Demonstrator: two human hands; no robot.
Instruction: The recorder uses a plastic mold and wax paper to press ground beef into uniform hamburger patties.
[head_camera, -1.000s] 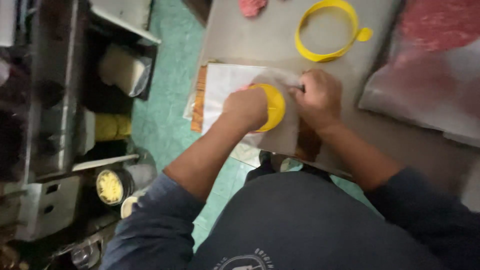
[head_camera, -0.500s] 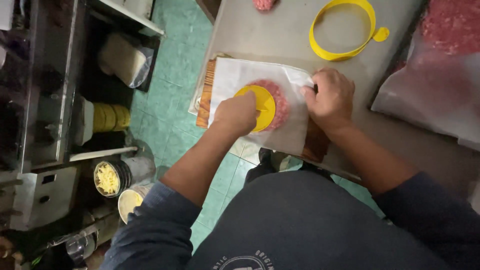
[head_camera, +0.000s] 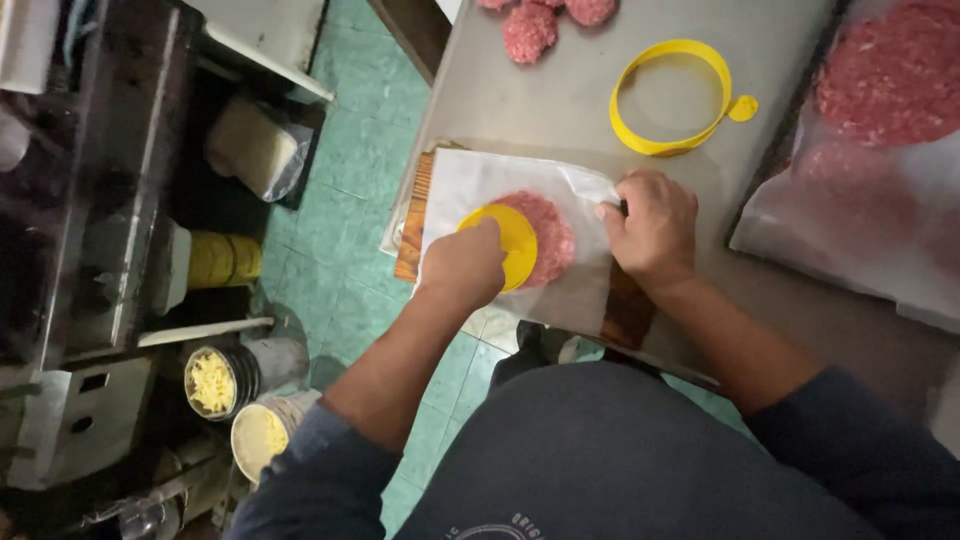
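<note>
The left hand (head_camera: 462, 266) is curled around a yellow disc (head_camera: 503, 240) and pushes it down on the meat patty (head_camera: 545, 235) to flatten it. The patty lies on white paper (head_camera: 520, 185) on the table (head_camera: 560, 90). The right hand (head_camera: 652, 228) seems to pinch the paper so it stays put.

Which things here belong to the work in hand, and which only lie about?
In use: left hand, yellow press disc, meat patty, paper sheet, right hand, wooden board.
Lying about: yellow ring, meat balls, cheese tubs.
</note>
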